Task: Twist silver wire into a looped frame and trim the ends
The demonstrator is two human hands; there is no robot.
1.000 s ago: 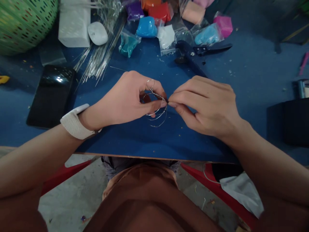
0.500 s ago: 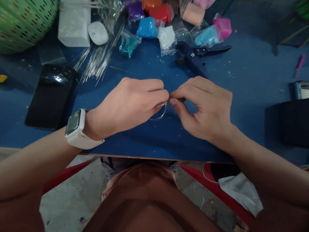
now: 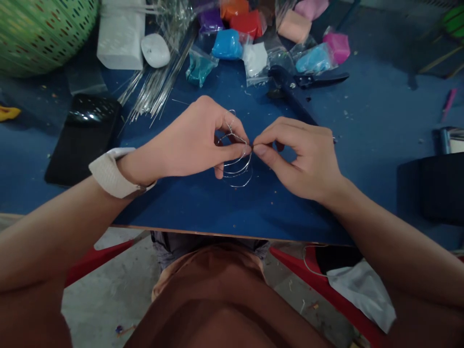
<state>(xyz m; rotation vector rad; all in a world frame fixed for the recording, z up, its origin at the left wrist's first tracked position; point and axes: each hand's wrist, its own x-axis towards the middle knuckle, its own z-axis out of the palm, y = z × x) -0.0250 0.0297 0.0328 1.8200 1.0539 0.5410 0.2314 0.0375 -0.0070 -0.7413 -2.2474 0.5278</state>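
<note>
Bent into several thin silvery loops, a wire shape hangs from the fingers of my left hand, whose thumb and forefinger pinch it. A small twisted loop stands up near the left knuckles. My right hand has its thumb and forefinger pressed together at the right edge of the wire, and its fingertips nearly touch the left ones. The bit of wire between the right fingertips is too small to see clearly. A white watch strap wraps my left wrist.
Behind the hands lie a bundle of straight wires, dark-handled pliers and bagged coloured clay. A black phone rests at left, near a white box and a green basket. A dark box stands at right.
My left hand has rolled over, so its thumb and the wire loops now show. The watch face has turned out of sight. My right hand stays pinched in nearly the same place.
</note>
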